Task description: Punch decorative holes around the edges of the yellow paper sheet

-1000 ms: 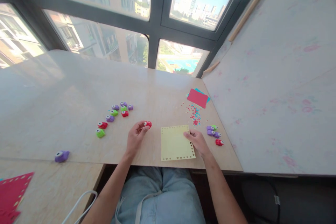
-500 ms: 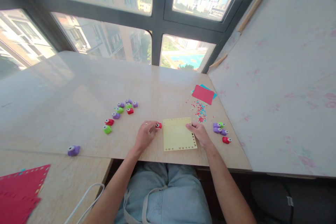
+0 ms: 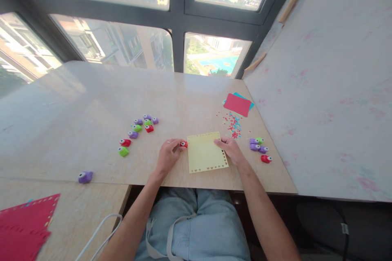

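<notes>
1. We saw a yellow sheet [image 3: 206, 153], nearly square, over the desk [image 3: 183, 102] between the hands, holes along its bottom and right edges.
2. A small red punch [image 3: 184, 144] was at its left edge; whether they touched, we could not tell.
3. The left hand [image 3: 169, 157] had its grip closed on the punch, thumb and fingers together.
4. The right hand [image 3: 232, 149] pinched the sheet's upper right edge, thumb on top.

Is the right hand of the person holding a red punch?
No, the right hand holds the yellow sheet; the left hand has a red punch.
</notes>
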### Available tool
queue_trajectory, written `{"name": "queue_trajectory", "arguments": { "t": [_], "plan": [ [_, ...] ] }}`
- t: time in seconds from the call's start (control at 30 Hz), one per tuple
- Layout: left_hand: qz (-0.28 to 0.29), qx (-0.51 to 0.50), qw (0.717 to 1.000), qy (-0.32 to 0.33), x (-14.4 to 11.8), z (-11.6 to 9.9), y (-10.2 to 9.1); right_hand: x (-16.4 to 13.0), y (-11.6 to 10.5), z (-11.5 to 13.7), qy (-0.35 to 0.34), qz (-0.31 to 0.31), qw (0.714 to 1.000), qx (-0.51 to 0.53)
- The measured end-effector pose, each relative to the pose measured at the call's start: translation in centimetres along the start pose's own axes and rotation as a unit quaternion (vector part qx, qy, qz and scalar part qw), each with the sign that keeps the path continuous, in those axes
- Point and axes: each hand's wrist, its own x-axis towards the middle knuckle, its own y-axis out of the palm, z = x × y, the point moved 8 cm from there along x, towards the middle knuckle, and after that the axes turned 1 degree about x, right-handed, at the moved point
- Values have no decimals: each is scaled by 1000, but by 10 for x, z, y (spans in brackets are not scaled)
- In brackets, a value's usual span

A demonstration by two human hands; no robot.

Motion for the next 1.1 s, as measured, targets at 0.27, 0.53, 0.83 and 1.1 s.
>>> {"name": "queue_trajectory", "arguments": {
  "t": [0.27,0.53,0.83,1.1],
  "plan": [
    [1,-4,1000,-10,1,-3,-2,2,-4,-3,-15,-10,1000,-15],
    [6,-17,1000,-17,0,-1,0,1,-7,-3,-19,-21,999,-38],
    [-3,-20,1000,-22,0,-2,-3,0,-7,-3,-16,-31,999,-40],
    [0,-28,1000,-13,1,-4,-1,3,-5,-4,-8,-29,998,-46]
  ]
}}
